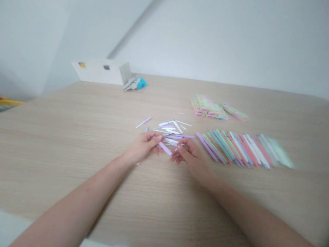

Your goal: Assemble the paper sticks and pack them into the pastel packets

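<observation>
My left hand [144, 145] pinches a light purple pen barrel [165, 149], which slants down to the right between my two hands. Close to the barrel's lower end, my right hand [189, 153] has its thumb and fingers closed; a small light piece seems to show at the fingertips, too blurred to name. Just beyond both hands lies a loose pile of white and purple pen parts [174, 128]. One purple pen piece with a thin tip [144, 121] rests apart, to the pile's left.
Right of my hands, a slanted row of colourful pens [239, 149] lies side by side. Behind it are stacked pink and green packs [205, 106] and a single pack [235, 112]. A white box [100, 73] and grey-and-blue gloves [135, 83] sit by the wall.
</observation>
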### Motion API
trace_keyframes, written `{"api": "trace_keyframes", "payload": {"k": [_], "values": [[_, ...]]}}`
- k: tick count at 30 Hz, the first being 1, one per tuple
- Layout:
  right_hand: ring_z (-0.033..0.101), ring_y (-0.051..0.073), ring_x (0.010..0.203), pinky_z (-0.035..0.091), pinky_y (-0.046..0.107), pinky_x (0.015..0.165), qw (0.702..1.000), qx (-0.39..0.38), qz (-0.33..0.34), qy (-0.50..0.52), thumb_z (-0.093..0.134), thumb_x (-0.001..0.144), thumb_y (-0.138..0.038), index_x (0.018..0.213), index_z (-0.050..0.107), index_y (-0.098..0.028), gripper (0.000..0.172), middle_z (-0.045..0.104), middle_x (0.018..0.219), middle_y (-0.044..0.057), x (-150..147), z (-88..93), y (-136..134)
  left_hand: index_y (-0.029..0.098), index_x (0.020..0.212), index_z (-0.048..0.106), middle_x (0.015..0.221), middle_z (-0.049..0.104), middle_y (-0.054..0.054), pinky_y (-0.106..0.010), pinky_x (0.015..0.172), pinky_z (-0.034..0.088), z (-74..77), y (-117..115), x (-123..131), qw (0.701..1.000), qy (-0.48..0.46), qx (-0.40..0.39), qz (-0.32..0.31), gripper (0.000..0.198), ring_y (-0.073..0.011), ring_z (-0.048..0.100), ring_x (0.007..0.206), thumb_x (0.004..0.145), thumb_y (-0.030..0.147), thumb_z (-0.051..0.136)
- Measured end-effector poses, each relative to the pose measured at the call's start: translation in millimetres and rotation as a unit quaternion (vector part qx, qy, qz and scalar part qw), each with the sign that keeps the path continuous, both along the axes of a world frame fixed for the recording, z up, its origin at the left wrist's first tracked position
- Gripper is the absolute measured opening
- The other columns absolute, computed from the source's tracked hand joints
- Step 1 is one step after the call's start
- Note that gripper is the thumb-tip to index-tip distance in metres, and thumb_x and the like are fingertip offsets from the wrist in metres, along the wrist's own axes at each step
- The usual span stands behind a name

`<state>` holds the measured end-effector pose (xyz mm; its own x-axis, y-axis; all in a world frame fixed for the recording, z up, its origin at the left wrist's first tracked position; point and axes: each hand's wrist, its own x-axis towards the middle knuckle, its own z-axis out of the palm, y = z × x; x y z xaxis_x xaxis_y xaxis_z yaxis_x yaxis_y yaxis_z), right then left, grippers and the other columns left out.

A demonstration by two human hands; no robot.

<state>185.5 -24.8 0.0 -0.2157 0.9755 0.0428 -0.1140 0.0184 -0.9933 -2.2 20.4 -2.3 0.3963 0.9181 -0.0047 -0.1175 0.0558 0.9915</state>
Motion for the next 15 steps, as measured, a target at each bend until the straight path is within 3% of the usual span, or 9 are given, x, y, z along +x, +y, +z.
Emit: {"api": "trace_keyframes", "payload": {"k": [7, 15], "values": [[0.062, 0.012, 0.056, 0.046, 0.023, 0.048, 0.999, 0.012, -0.036, -0.001, 0.056, 0.083, -0.040, 0.086, 0.045, -0.020, 0.023, 0.065, 0.070, -0.001, 1.4, 2.8, 0.5, 0.010, 0.082, 0.061, 0.070, 0.068, -0.003, -0.019, 0.059, 0.051, 0.8, -0.2, 0.0, 0.999, -0.014, -0.009, 0.039, 0.032, -0.0109, 0.064, 0.063, 0.071, 0.039, 0.072], [0.055, 0.010, 0.053, 0.044, 0.022, 0.047, 0.998, 0.038, -0.049, 0.001, 0.057, 0.082, -0.036, 0.084, 0.047, -0.020, 0.018, 0.060, 0.066, -0.004, 2.0, 0.6, 2.6, 0.011, 0.090, 0.062, 0.077, 0.072, -0.005, -0.025, 0.073, 0.053, -0.9, -1.1, -0.5, 1.000, 0.000, -0.023, 0.017, 0.031, -0.0145, 0.068, 0.076, 0.071, 0.032, 0.073]]}}
